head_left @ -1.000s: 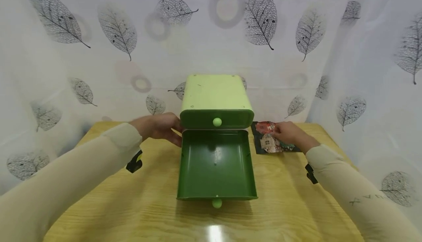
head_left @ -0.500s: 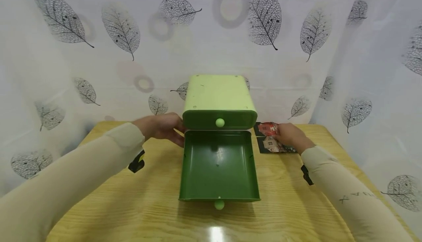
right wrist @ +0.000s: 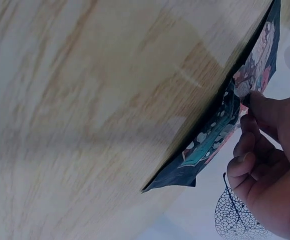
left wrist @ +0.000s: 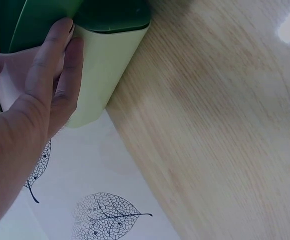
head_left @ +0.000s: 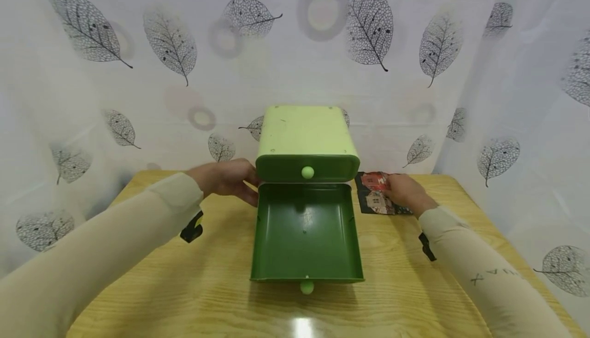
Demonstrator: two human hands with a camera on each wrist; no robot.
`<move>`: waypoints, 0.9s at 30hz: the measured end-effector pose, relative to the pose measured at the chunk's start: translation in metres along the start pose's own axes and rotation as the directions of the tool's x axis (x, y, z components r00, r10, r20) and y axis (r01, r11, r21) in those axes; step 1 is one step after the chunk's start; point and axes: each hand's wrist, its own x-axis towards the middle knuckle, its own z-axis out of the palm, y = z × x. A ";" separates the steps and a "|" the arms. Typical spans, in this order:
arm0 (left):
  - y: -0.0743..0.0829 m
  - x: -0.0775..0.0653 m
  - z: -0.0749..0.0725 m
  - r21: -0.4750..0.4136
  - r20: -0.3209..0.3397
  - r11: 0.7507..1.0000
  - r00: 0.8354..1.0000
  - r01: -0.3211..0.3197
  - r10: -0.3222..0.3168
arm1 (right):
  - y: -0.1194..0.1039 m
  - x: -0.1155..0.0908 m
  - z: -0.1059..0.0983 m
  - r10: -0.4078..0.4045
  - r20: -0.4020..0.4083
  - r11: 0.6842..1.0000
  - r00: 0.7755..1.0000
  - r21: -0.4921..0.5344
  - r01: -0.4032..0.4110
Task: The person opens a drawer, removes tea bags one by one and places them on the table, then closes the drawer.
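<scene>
A two-drawer cabinet with a pale green top [head_left: 308, 130] stands in the middle of the table. Its lower drawer [head_left: 306, 240] is pulled out and holds nothing; its upper drawer [head_left: 281, 168] is pushed in. My left hand [head_left: 232, 176] rests against the cabinet's left side, its fingers [left wrist: 45, 70] fairly straight along the wall. Right of the cabinet lie flat dark packets with coloured print, one with a red patch [head_left: 372, 180], one with a beige patch [head_left: 378, 202]. Between thumb and forefinger my right hand [right wrist: 272, 155] pinches a packet [right wrist: 212, 137], its other fingers curled.
The wooden table [head_left: 184, 287] reaches back to a white curtain [head_left: 295, 61] with leaf prints. A round knob [head_left: 307, 288] juts from the front of the open drawer towards me.
My right hand has shifted slightly left over the packets. A gap between the red and beige ones showed half a second ago and has narrowed. My left hand stays at the cabinet.
</scene>
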 end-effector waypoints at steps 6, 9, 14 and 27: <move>0.004 -0.001 0.003 0.006 -0.005 1.000 1.000 -0.002 0.002 | 0.004 -0.003 -0.002 0.029 0.009 0.999 1.000 0.028 -0.029; 0.005 -0.002 0.003 -0.001 -0.009 1.000 1.000 0.003 -0.003 | 0.003 -0.005 -0.004 0.032 0.008 0.998 0.999 0.047 -0.032; 0.000 -0.004 0.003 0.002 -0.011 1.000 1.000 0.004 -0.004 | -0.008 -0.016 -0.014 0.030 -0.006 0.997 1.000 0.065 -0.030; 0.000 -0.002 0.004 0.022 -0.009 0.999 1.000 -0.025 0.025 | -0.075 -0.102 -0.040 -0.295 -0.236 0.951 0.926 0.023 0.309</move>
